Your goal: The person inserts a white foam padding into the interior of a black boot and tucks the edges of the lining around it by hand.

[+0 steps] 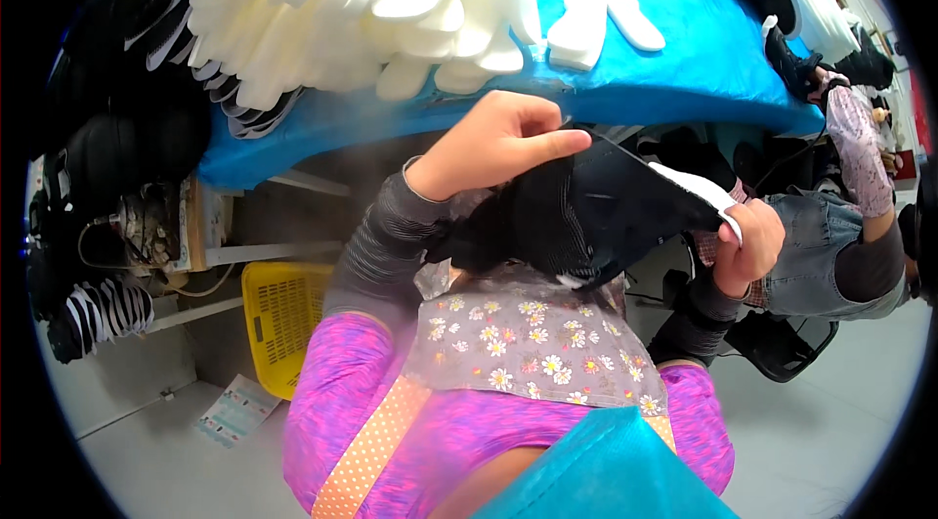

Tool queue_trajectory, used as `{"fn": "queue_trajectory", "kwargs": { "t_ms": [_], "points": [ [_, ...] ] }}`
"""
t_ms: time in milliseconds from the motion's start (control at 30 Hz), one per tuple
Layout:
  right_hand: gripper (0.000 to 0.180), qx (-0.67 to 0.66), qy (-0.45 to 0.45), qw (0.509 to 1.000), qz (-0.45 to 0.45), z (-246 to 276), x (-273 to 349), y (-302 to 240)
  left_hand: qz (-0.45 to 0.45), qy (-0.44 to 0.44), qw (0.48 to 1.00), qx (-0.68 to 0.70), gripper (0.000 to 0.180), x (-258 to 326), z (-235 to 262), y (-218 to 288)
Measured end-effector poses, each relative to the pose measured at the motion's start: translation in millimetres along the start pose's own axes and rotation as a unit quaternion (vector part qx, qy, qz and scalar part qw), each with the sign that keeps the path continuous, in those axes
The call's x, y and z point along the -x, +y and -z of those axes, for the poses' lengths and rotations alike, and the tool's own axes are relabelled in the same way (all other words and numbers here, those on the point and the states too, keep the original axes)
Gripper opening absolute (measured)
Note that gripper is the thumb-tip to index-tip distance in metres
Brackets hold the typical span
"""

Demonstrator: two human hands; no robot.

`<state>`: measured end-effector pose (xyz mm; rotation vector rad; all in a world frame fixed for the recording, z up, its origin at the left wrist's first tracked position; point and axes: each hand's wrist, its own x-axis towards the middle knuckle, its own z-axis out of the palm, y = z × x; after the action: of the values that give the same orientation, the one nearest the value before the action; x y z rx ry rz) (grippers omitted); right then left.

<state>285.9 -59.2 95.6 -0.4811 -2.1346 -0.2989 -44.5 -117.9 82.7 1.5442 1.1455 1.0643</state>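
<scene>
Two hands grip one black fabric shoe upper (586, 211) over the lap.
Left hand (493, 143) pinches its 11 o'clock edge, right hand (747, 245) clasps its white-lined 3 o'clock end; blue-covered bench (684, 50) at 12.

A shoe-making workshop: white insoles (362, 1) heaped on a blue-covered surface (684, 40), black shoe uppers (107, 167) piled nearby, a co-worker (850, 226) seated alongside.

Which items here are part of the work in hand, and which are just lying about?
In hand:
left hand
right hand
black shoe upper
white insole

Lying about:
pile of white insoles on the blue table
yellow basket
striped shoe uppers
</scene>
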Motion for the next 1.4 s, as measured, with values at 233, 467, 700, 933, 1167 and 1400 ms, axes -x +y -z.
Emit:
{"fn": "queue_trajectory", "kwargs": {
  "t_ms": [233,467,700,933,1167,1400],
  "points": [
    [0.037,0.016,0.016,0.999,-0.042,-2.0,8.9,-1.0,0.128,-0.074,0.974,0.170,0.030,20.2,-3.7,-13.2],
    [0.036,0.027,0.041,0.997,-0.062,-6.1,22.5,1.9,0.123,-0.088,0.954,0.259,0.030,37.6,-3.4,-22.4],
    [0.034,0.002,0.008,0.997,-0.079,-5.5,21.7,-0.6,0.063,-0.015,0.974,0.219,0.026,53.9,-18.1,-41.9],
    [0.029,0.059,0.051,0.988,-0.136,7.1,52.4,9.3,-0.147,0.308,0.934,-0.107,0.018,59.9,-23.5,-43.0],
    [0.029,0.078,0.060,0.992,-0.078,4.4,50.1,13.8,0.169,0.005,0.955,0.243,0.036,39.1,-5.1,-32.1],
    [0.026,0.013,0.050,0.995,-0.091,0.0,41.8,7.3,0.210,0.020,0.901,0.380,0.047,26.3,-8.9,-14.3]
  ]
}}
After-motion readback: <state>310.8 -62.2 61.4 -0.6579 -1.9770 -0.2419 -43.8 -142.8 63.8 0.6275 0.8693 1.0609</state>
